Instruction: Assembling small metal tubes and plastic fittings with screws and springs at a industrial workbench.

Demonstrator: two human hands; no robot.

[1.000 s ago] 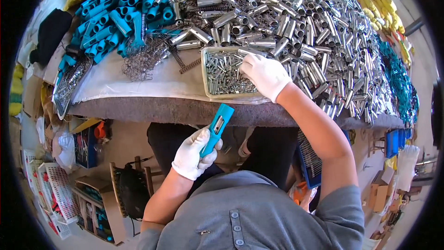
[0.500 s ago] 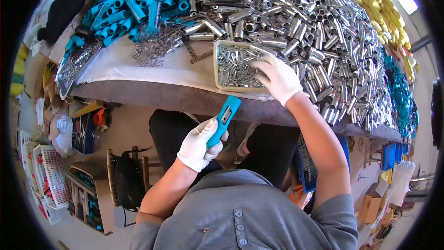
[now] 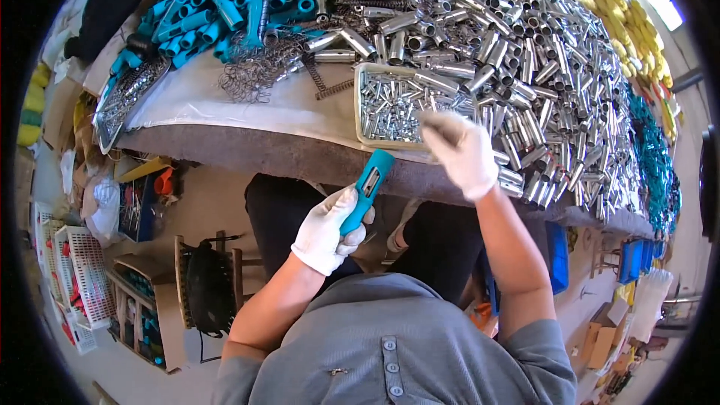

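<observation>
My left hand (image 3: 328, 233), in a white glove, is wrapped round a teal plastic tube-shaped handle (image 3: 375, 171). The handle tilts up and to the right, and metal shows through its long slot. Over the right front corner of a pale tray (image 3: 361, 116) hovers my right hand (image 3: 463, 156), also gloved in white. Motion smears its fingers, so whether they hold anything cannot be made out. Many small shiny metal parts (image 3: 388, 105) fill the tray, and a few larger metal tubes lie at its back right edge.
Metal tubes (image 3: 540, 67) are heaped across the table's middle and right. Teal handles (image 3: 199, 19) are piled at the back left, near tangled springs (image 3: 249, 79). A second tray (image 3: 112, 124) stands at the table's left end. Below are a chair (image 3: 206, 285) and white baskets (image 3: 86, 277).
My right hand has drawn back from the small metal parts, toward me and slightly right. My left hand keeps its grip on the teal handle. The view has shifted slightly.
</observation>
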